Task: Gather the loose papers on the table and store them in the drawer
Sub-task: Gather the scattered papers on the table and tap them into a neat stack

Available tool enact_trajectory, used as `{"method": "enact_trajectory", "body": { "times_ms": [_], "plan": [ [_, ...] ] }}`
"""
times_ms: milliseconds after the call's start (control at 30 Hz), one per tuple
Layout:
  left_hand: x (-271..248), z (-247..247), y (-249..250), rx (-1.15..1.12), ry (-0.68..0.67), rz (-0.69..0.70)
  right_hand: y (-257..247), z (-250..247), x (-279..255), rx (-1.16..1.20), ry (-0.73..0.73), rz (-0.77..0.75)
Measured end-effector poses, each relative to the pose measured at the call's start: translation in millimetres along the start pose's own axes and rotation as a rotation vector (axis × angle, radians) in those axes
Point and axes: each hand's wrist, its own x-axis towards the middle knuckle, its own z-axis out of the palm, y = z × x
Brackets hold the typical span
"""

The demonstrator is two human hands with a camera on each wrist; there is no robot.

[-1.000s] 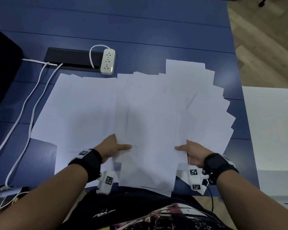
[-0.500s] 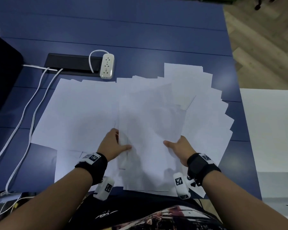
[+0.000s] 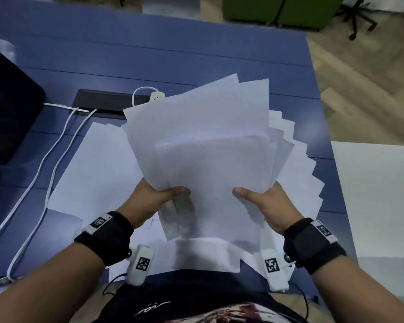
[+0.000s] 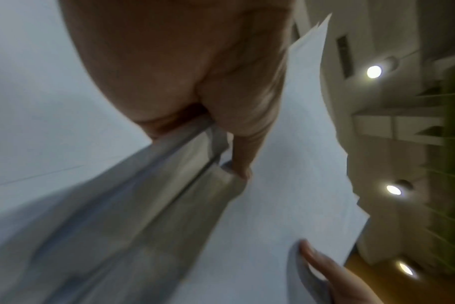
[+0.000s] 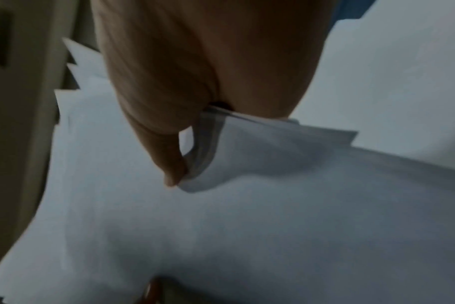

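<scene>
A fanned bundle of white papers [image 3: 203,145] is lifted off the blue table [image 3: 196,47] and tilted up toward me. My left hand [image 3: 154,197] pinches its lower left edge, thumb on top; the left wrist view shows that thumb on the papers [image 4: 294,185]. My right hand [image 3: 261,199] pinches the lower right edge, and the right wrist view shows its thumb pressing the papers [image 5: 221,226]. More loose sheets [image 3: 96,169] lie flat on the table to the left and below the bundle. No drawer is in view.
A white power strip [image 3: 156,96] with its cord peeks out behind the bundle, beside a black cable slot [image 3: 103,102]. Two white cables [image 3: 44,164] run down the left side. A black object [image 3: 7,106] sits at far left. A white surface [image 3: 378,197] adjoins the table's right edge.
Both hands drew the spread sheets together from the sides, then raised the gathered bundle off the table and tilted it up. The head view moved closer.
</scene>
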Motion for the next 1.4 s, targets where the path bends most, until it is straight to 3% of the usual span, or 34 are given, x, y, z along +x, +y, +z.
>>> {"method": "enact_trajectory", "body": {
  "times_ms": [67, 167, 333, 567, 700, 933, 1200, 1267, 1400],
  "plan": [
    [-5.7, 3.3, 6.2, 0.013, 0.133, 0.108, -10.1, 7.3, -6.5, -0.02, 0.115, -0.139],
    [-9.3, 4.6, 11.6, -0.013, 0.231, 0.151, -11.7, 10.7, -9.2, -0.053, 0.174, -0.313],
    [-2.1, 4.7, 1.7, 0.084, 0.23, 0.156, 4.7, 18.4, -5.1, -0.161, 0.186, -0.28],
    [-0.4, 13.4, 4.8, 0.111, 0.325, 0.218, 10.4, 35.5, 1.4, -0.323, 0.277, -0.487],
    [-2.1, 8.9, 15.5, 0.163, 0.227, 0.259, 19.6, 25.4, 6.4, -0.193, 0.243, -0.335],
    [1.8, 14.7, 27.7, -0.122, 0.135, 0.258, 15.4, 21.4, 14.1, -0.147, 0.109, -0.253],
    [7.4, 25.2, 56.6, -0.206, 0.379, 0.442, 10.7, 27.4, 21.5, -0.079, 0.203, -0.286],
    [11.5, 24.3, 60.7, -0.283, 0.372, 0.447, 11.9, 27.6, 17.8, -0.096, 0.152, -0.241],
    [17.4, 25.2, 64.8, -0.181, 0.301, 0.35, 8.1, 24.9, 17.7, -0.132, 0.023, -0.193]
  ]
}}
